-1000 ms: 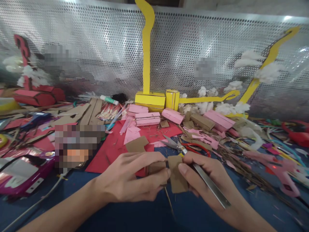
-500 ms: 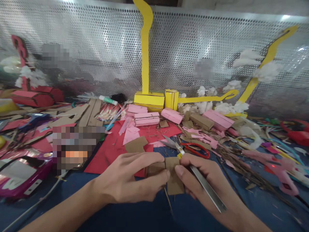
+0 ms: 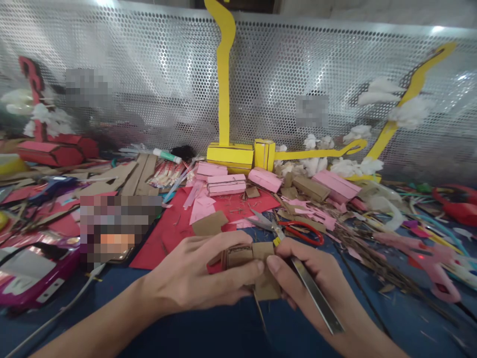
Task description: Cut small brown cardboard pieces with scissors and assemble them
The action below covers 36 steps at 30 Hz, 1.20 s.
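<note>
My left hand (image 3: 208, 271) is closed around a small brown cardboard box (image 3: 240, 255), whose layered edge shows between the fingers. A flat cardboard piece (image 3: 267, 281) is pinched between my right hand's (image 3: 313, 278) thumb and fingers, against the right end of the box. The same hand also holds what looks like a slim metal cutter (image 3: 316, 296), lying across the palm and slanting down to the right. Just beyond the hands lie scissors (image 3: 303, 231) with red handles. Fingers hide the far side of the box.
Red paper (image 3: 164, 243) lies behind my left hand, with pink-covered boxes (image 3: 226, 184) beyond. A pink glue gun (image 3: 428, 258) is at right, near dry twigs (image 3: 376, 263). Yellow cardboard shapes (image 3: 223, 99) stand before a perforated metal panel (image 3: 268, 74). A white cable (image 3: 55, 313) runs at left.
The flat cardboard piece has shifted slightly left, toward the box, together with my right hand and the cutter. My left index finger has lifted a little, showing more of the box's top edge.
</note>
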Each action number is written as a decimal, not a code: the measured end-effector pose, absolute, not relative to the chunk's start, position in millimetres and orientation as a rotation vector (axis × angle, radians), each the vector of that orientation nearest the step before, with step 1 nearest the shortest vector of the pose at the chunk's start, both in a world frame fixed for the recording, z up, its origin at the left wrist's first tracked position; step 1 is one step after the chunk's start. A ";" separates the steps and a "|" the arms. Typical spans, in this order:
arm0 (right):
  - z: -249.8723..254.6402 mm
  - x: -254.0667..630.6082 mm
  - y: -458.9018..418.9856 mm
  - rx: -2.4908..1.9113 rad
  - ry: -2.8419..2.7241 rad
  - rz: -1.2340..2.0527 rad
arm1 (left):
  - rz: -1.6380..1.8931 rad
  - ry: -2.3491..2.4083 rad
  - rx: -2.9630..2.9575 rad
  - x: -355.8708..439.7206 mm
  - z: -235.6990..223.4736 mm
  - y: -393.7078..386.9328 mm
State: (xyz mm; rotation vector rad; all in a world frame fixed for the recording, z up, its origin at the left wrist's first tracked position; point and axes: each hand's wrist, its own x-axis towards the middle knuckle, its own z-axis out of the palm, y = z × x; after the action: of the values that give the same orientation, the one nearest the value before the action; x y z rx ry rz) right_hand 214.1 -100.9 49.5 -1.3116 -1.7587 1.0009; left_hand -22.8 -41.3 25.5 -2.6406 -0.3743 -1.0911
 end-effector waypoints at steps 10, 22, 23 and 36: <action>49.7 215.4 -103.1 -1.322 -1.798 0.943 | -1.065 -0.379 -2.627 -21.5 28.3 -42.8; 66.7 246.0 -87.6 -0.963 -1.424 0.895 | -1.104 -0.330 -2.688 -20.7 29.8 -43.6; 70.8 249.9 -88.0 -0.958 -1.426 0.888 | -1.118 -0.326 -2.690 -20.6 29.5 -43.5; 84.3 242.5 -95.2 -1.069 -1.549 1.016 | -1.174 -0.338 -2.760 -18.4 30.1 -44.1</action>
State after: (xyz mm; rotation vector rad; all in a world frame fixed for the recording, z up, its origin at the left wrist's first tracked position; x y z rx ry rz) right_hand 242.5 -95.2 84.3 -1.0686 -1.5493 1.0161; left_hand -18.4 -44.1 30.1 -2.7604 -0.3378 -1.1737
